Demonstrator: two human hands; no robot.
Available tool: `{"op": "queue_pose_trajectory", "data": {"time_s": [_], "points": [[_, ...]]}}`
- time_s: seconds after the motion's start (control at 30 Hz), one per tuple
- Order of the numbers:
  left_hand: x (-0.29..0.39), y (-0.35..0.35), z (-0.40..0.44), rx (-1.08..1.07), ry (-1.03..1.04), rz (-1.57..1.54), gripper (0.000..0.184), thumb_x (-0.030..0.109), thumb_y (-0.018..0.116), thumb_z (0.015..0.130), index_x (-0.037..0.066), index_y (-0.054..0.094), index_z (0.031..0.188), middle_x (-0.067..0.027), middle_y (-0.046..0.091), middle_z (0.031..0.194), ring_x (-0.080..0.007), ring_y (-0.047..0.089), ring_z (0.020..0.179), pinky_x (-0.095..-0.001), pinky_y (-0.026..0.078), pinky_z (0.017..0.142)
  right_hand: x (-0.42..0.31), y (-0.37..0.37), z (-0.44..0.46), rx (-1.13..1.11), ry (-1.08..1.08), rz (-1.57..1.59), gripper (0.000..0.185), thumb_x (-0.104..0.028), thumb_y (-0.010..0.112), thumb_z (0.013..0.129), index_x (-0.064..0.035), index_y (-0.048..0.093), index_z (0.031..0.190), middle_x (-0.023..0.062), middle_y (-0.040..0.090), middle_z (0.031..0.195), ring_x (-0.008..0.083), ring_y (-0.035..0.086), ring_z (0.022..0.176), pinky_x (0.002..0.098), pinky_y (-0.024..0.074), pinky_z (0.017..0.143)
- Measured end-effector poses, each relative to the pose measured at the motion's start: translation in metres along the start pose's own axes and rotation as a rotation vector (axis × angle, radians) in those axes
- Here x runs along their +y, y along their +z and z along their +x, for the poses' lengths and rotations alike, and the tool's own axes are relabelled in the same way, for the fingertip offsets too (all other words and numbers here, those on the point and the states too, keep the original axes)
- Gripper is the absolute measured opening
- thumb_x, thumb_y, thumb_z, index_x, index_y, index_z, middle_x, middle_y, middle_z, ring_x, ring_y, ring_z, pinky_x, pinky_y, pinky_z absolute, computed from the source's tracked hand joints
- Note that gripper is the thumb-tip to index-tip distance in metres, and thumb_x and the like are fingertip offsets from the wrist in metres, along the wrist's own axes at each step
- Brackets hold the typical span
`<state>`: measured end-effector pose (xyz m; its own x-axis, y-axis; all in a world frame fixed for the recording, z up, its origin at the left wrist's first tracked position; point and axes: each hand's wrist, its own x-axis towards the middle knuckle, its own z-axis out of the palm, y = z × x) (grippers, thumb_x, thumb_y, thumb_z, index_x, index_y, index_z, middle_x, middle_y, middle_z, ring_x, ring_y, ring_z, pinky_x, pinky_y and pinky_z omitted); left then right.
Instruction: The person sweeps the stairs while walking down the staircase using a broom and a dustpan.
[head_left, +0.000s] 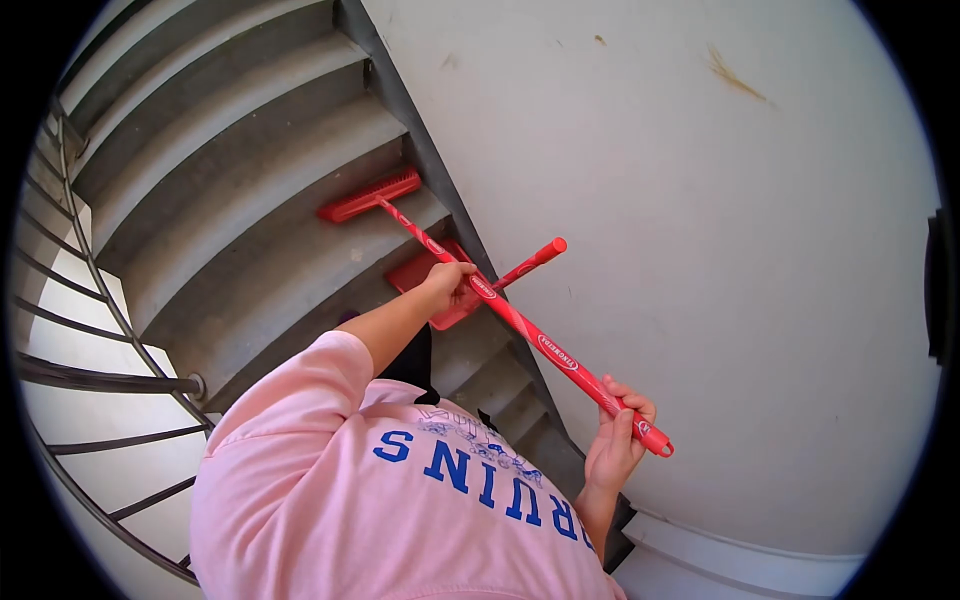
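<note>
A long red broom (545, 345) runs diagonally in front of me, its bristled head (368, 196) on a stair tread near the wall. My left hand (450, 285) is wrapped round the middle of the handle. Near the handle's end, my right hand (618, 435) grips it, fingers curled round the shaft. Behind the broom handle is a red dustpan (412, 272) on a lower step, partly hidden by my left hand and forearm. The dustpan's short handle (535, 262) sticks out toward the wall, with neither hand on it.
Curved grey stairs (270, 185) rise toward the upper left, and more steps (497, 392) descend past my body. A dark metal railing (110, 300) bends along the left. To the right stands a pale wall (700, 250) with a dark skirting strip (440, 165).
</note>
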<state>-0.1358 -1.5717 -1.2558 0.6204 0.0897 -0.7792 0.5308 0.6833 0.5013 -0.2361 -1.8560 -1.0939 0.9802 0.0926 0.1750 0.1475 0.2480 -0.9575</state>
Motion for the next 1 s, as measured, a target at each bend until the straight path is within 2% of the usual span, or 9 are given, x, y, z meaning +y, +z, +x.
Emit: {"op": "queue_pose_trajectory", "data": {"time_s": [0.13, 0.23, 0.4, 0.5, 0.6, 0.73, 0.8, 0.87, 1.0], "points": [[-0.016, 0.007, 0.001, -0.048, -0.042, 0.005, 0.012, 0.019, 0.061, 0.082, 0.009, 0.057, 0.077, -0.0009, 0.054, 0.064, -0.0124, 0.052, 0.052, -0.0283, 0.046, 0.052, -0.016, -0.012, -0.011, 0.012, -0.025, -0.044, 0.019, -0.022, 0.049, 0.093, -0.0064, 0.045, 0.102, 0.0156, 0.054, 0.109, 0.0348, 0.049, 0.114, 0.0491, 0.0356, 0.100], [-0.027, 0.009, -0.006, -0.094, -0.017, 0.134, 0.015, 0.022, 0.063, 0.082, 0.010, 0.058, 0.077, 0.0002, 0.052, 0.065, -0.0119, 0.053, 0.058, -0.0287, 0.046, 0.056, -0.030, -0.023, -0.017, 0.009, -0.079, -0.092, 0.021, -0.024, 0.050, 0.093, -0.0061, 0.045, 0.102, 0.0159, 0.055, 0.107, 0.0351, 0.050, 0.111, 0.0499, 0.0363, 0.099], [-0.036, 0.018, -0.026, -0.155, -0.093, 0.147, 0.018, 0.026, 0.064, 0.082, 0.011, 0.057, 0.077, 0.0000, 0.053, 0.068, -0.0116, 0.051, 0.059, -0.0272, 0.044, 0.057, -0.054, -0.036, -0.023, 0.048, -0.163, -0.132, 0.024, -0.024, 0.052, 0.091, -0.0028, 0.047, 0.101, 0.0193, 0.056, 0.101, 0.0352, 0.054, 0.102, 0.0519, 0.0386, 0.095], [-0.039, 0.019, -0.036, -0.191, -0.157, 0.100, 0.019, 0.028, 0.065, 0.082, 0.012, 0.056, 0.076, 0.0006, 0.052, 0.067, -0.0112, 0.052, 0.061, -0.0274, 0.044, 0.057, -0.079, -0.039, -0.029, 0.070, -0.212, -0.232, 0.027, -0.027, 0.053, 0.090, -0.0020, 0.047, 0.099, 0.0183, 0.057, 0.096, 0.0330, 0.057, 0.095, 0.0513, 0.0411, 0.092], [-0.049, 0.022, -0.043, -0.273, -0.183, 0.059, 0.020, 0.028, 0.062, 0.084, 0.012, 0.057, 0.073, 0.0012, 0.055, 0.066, -0.0101, 0.052, 0.060, -0.0285, 0.045, 0.058, -0.103, -0.041, -0.027, 0.009, -0.241, -0.296, 0.024, -0.027, 0.047, 0.093, -0.0038, 0.047, 0.097, 0.0150, 0.056, 0.094, 0.0315, 0.057, 0.097, 0.0485, 0.0400, 0.094], [-0.055, 0.026, -0.084, -0.416, -0.190, -0.108, 0.015, 0.024, 0.063, 0.083, 0.011, 0.058, 0.076, 0.0012, 0.056, 0.066, -0.0087, 0.052, 0.060, -0.0245, 0.042, 0.054, -0.152, -0.030, -0.026, -0.083, -0.355, -0.304, 0.030, -0.034, 0.046, 0.093, -0.0046, 0.048, 0.096, 0.0094, 0.055, 0.091, 0.0241, 0.054, 0.085, 0.0412, 0.0434, 0.082], [-0.056, 0.027, -0.117, -0.455, -0.203, -0.206, 0.013, 0.021, 0.062, 0.083, 0.010, 0.059, 0.077, 0.0011, 0.057, 0.066, -0.0074, 0.050, 0.058, -0.0231, 0.041, 0.052, -0.175, -0.027, -0.017, -0.070, -0.508, -0.353, 0.032, -0.038, 0.044, 0.094, -0.0068, 0.047, 0.095, 0.0061, 0.052, 0.084, 0.0198, 0.050, 0.078, 0.0360, 0.0416, 0.074], [-0.056, 0.015, -0.156, -0.545, -0.233, -0.289, 0.011, 0.020, 0.062, 0.084, 0.011, 0.059, 0.079, 0.0014, 0.059, 0.072, -0.0068, 0.047, 0.057, -0.0225, 0.040, 0.052, -0.206, -0.022, -0.011, -0.161, -0.567, -0.253, 0.021, -0.028, 0.050, 0.091, -0.0078, 0.047, 0.087, 0.0041, 0.046, 0.079, 0.0175, 0.045, 0.075, 0.0324, 0.0391, 0.071], [-0.049, -0.037, -0.223, -0.604, -0.209, -0.433, 0.010, 0.021, 0.062, 0.084, 0.011, 0.059, 0.082, -0.0008, 0.064, 0.082, -0.0057, 0.047, 0.058, -0.0211, 0.040, 0.052, -0.231, 0.043, 0.013, -0.447, -0.577, 0.100, 0.031, -0.033, 0.044, 0.094, -0.0050, 0.056, 0.102, 0.0074, 0.056, 0.082, 0.0200, 0.047, 0.066, 0.0349, 0.0424, 0.072]]}}
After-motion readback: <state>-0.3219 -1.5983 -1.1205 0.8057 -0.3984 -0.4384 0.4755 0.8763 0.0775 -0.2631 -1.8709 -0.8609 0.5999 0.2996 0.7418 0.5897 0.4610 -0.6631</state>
